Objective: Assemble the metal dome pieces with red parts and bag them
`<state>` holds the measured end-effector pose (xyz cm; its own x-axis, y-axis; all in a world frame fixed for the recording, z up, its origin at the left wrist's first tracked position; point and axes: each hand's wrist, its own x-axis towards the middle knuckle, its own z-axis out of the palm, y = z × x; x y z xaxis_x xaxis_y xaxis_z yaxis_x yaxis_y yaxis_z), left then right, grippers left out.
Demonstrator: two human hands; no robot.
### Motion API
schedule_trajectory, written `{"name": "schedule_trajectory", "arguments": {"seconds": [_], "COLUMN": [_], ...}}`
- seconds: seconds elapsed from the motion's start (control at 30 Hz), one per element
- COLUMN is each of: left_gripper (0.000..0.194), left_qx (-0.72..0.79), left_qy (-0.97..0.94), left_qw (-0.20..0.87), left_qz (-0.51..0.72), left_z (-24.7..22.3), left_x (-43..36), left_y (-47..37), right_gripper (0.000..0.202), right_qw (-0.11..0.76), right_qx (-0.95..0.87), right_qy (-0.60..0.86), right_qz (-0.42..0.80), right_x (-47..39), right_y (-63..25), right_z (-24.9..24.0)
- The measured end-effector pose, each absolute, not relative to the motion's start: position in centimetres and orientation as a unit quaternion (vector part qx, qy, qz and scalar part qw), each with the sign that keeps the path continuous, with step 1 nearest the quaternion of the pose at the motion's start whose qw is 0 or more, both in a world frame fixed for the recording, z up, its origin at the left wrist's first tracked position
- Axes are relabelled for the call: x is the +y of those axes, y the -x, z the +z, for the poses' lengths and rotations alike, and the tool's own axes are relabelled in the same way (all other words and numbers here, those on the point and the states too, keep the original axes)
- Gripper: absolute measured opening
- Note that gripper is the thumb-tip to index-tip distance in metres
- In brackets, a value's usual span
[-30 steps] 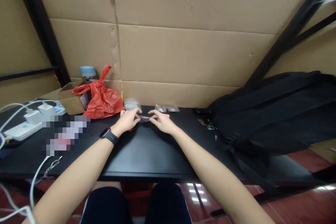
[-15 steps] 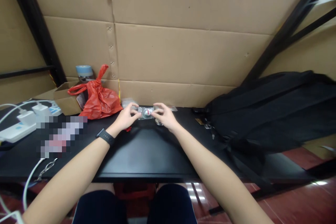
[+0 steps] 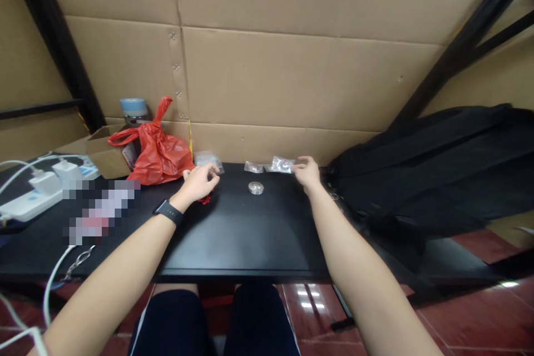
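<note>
My right hand pinches the right edge of a small clear plastic bag with a round piece inside, at the back of the black table. To its left lies another small clear bag with something reddish in it. A round, clear, shallow case sits on the table between my hands. My left hand is loosely curled, thumb and forefinger apart, with nothing visible in it. Behind that hand is a pile of clear bags. Some thin red strands show just below it.
A red plastic bag, a cardboard box and a blue-lidded jar stand back left. A white power strip with chargers lies at far left. A black backpack covers the right side. Cardboard walls the back.
My hands have parted. The bag with the round piece has moved right with my right hand, out of my left. The round case and the other small bag now show fully.
</note>
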<state>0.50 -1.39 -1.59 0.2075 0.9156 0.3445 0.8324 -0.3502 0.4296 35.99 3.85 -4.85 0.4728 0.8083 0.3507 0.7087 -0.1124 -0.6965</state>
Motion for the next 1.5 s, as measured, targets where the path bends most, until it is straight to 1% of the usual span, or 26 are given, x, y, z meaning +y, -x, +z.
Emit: {"name": "schedule_trajectory", "arguments": {"seconds": [0.1,0.27,0.37,0.5,0.67,0.8,1.1,1.23,1.4,1.5], "left_gripper": [0.017,0.014,0.013,0.014,0.015,0.015,0.017,0.019,0.019,0.020], "left_qx": [0.566,0.561,0.566,0.563,0.561,0.560,0.571,0.585,0.543,0.517], "left_qy": [-0.786,-0.798,-0.793,-0.794,-0.798,-0.798,-0.792,-0.789,-0.820,-0.835], "left_qw": [0.065,0.080,0.080,0.076,0.071,0.065,0.048,0.032,0.025,0.018], "left_qz": [0.240,0.206,0.210,0.216,0.211,0.214,0.211,0.184,0.176,0.184], "left_z": [-2.1,-2.6,-2.6,-2.6,-2.8,-2.8,-2.2,-2.0,-1.9,-2.3], "left_x": [-1.1,-0.6,-0.5,-0.5,-0.2,0.1,0.0,0.0,0.4,0.5], "left_y": [-0.2,0.3,0.5,0.4,0.6,1.1,1.5,2.0,2.8,2.5], "right_gripper": [0.033,0.034,0.032,0.027,0.034,0.042,0.052,0.052,0.051,0.046], "right_qw": [0.420,0.307,0.263,0.197,0.156,0.143,0.149,0.158,0.174,0.183], "right_qx": [-0.464,-0.439,-0.483,-0.593,-0.612,-0.628,-0.677,-0.691,-0.683,-0.728], "right_qy": [0.777,0.844,0.834,0.780,0.774,0.765,0.721,0.705,0.710,0.660], "right_qz": [0.066,0.002,-0.040,-0.046,-0.044,-0.021,0.014,0.024,0.000,-0.020], "right_x": [4.0,3.8,3.6,3.4,3.5,4.0,5.1,4.9,4.1,3.9], "right_y": [-37.1,-36.6,-35.6,-34.5,-34.4,-34.8,-34.0,-33.8,-33.8,-32.9], "right_z": [-5.1,-5.3,-5.3,-5.3,-5.8,-6.4,-7.2,-6.8,-6.2,-5.8]}}
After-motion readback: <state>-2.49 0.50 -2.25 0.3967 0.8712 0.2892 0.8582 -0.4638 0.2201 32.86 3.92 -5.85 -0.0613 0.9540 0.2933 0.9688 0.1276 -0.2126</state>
